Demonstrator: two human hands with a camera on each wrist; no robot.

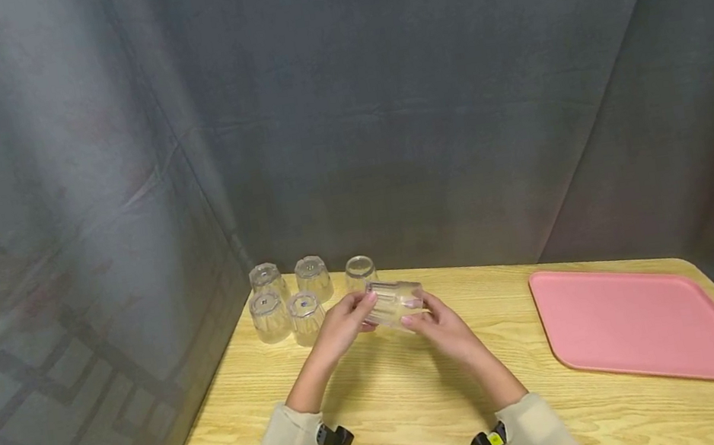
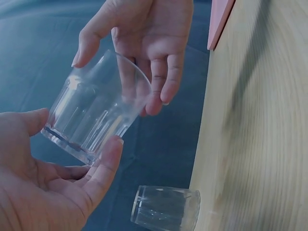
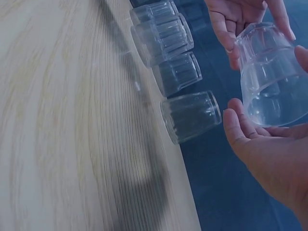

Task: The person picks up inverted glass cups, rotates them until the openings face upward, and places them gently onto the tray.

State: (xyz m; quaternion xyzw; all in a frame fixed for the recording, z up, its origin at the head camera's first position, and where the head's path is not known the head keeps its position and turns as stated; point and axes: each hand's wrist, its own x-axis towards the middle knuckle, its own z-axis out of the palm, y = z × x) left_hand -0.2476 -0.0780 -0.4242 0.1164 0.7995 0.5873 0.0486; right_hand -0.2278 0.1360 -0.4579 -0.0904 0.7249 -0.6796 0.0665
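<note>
A clear drinking glass (image 1: 394, 303) is held tilted on its side above the table, between both hands. The left hand (image 1: 343, 326) grips it near the base, thumb on one side and fingers on the other, as the left wrist view shows. At the rim end, the thumb and fingers of the right hand (image 1: 443, 326) are around the glass (image 3: 274, 77). Just behind the held glass, another glass (image 1: 360, 270) stands bottom up. Several more, such as this faceted glass (image 1: 306, 321), stand bottom up to the left of the left hand.
A pink tray (image 1: 649, 325) lies on the right side of the wooden table (image 1: 399, 408). Grey cloth (image 1: 382, 111) hangs behind the table and along its left side. Wrist cameras (image 1: 335, 438) are strapped over the sleeves.
</note>
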